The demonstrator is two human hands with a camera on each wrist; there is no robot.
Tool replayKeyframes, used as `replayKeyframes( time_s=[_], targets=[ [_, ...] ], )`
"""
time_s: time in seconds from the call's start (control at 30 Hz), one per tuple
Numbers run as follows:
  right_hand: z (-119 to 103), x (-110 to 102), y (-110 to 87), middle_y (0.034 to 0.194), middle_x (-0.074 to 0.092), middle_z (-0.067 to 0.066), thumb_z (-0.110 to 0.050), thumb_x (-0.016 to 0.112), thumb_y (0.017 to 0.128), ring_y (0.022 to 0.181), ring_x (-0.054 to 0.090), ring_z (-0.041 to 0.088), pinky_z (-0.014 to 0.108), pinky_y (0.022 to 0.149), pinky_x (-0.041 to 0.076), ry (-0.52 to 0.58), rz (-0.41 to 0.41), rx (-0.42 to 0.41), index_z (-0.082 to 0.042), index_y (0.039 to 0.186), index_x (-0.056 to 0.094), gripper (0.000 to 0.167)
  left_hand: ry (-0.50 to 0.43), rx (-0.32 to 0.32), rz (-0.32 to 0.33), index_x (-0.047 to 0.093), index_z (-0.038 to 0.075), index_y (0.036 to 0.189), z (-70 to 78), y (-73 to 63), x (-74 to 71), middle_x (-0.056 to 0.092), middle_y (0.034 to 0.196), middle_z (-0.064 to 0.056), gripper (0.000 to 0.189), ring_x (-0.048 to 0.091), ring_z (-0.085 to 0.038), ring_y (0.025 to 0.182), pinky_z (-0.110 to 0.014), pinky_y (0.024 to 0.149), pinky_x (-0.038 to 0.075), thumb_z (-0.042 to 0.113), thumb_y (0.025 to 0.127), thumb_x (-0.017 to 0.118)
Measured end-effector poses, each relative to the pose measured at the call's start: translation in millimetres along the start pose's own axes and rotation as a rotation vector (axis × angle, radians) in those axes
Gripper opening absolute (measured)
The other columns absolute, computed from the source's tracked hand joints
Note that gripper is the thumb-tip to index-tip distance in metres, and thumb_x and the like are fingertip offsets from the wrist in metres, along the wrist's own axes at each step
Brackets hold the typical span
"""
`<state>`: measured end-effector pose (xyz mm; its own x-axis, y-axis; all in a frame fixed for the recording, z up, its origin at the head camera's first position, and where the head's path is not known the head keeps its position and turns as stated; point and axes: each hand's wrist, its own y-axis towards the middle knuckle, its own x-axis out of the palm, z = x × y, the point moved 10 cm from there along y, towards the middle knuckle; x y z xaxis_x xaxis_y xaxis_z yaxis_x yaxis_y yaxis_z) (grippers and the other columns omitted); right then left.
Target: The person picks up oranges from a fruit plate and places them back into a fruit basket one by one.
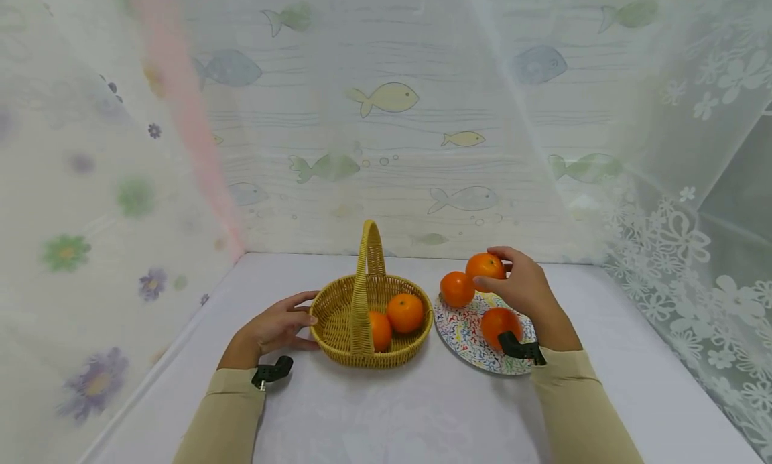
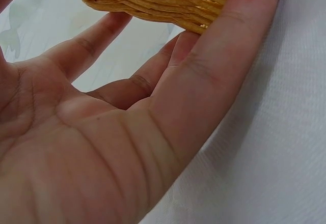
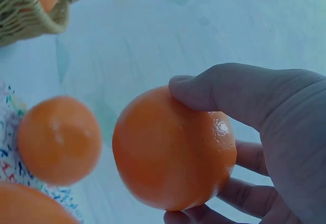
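A yellow wicker basket (image 1: 338, 357) with a tall arched handle stands on the table, and two oranges (image 1: 405, 313) lie in its right half. My left hand (image 1: 280, 326) touches the basket's left end, its fingers spread fairly straight against the woven side (image 2: 153, 0). Above the far part of a speckled plate (image 1: 461, 357), my right hand (image 1: 521, 279) grips an orange (image 3: 173, 147) between thumb and fingers. Another orange (image 1: 457, 290) sits at the plate's far left edge. One more orange (image 1: 499, 324) lies nearer me on the plate, partly behind the black wrist camera.
A white cloth covers the table (image 1: 386, 417). Behind it hangs a pale curtain (image 1: 386, 135) printed with fish. Flowered sheer fabric (image 1: 681, 249) closes the right side, and another flowered curtain (image 1: 108, 249) the left.
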<state>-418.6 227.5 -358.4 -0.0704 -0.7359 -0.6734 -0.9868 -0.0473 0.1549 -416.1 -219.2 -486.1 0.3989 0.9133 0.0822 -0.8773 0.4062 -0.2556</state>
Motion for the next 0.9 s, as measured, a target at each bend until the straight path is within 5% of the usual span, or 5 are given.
replayKeyframes(
  time_s=[0.37, 0.9],
  targets=[
    [-37.4, 3.0, -7.1, 0.144, 0.056, 0.014, -0.044, 0.081, 0.087, 0.122, 0.057, 0.037, 0.046, 0.089, 0.062, 0.014, 0.002, -0.069, -0.018, 0.149, 0.052, 0.073, 0.006, 0.007, -0.011, 0.031, 0.017, 0.162, 1.9, -0.2, 1.9, 0.036, 0.162, -0.023, 0.075, 0.05, -0.036, 0.137, -0.066, 0.096, 0.054, 0.007, 0.096, 0.065],
    [-58.0, 30.5, -13.5, 0.145, 0.057, 0.008, -0.039, 0.083, 0.086, 0.122, 0.059, 0.034, 0.049, 0.09, 0.061, -0.034, -0.036, -0.154, -0.02, 0.145, 0.057, 0.067, -0.01, -0.01, -0.002, 0.032, 0.018, 0.162, -2.5, 1.7, -1.1, 0.033, 0.164, -0.02, 0.076, 0.05, -0.037, 0.138, -0.066, 0.096, 0.054, 0.007, 0.095, 0.067]
  ],
)
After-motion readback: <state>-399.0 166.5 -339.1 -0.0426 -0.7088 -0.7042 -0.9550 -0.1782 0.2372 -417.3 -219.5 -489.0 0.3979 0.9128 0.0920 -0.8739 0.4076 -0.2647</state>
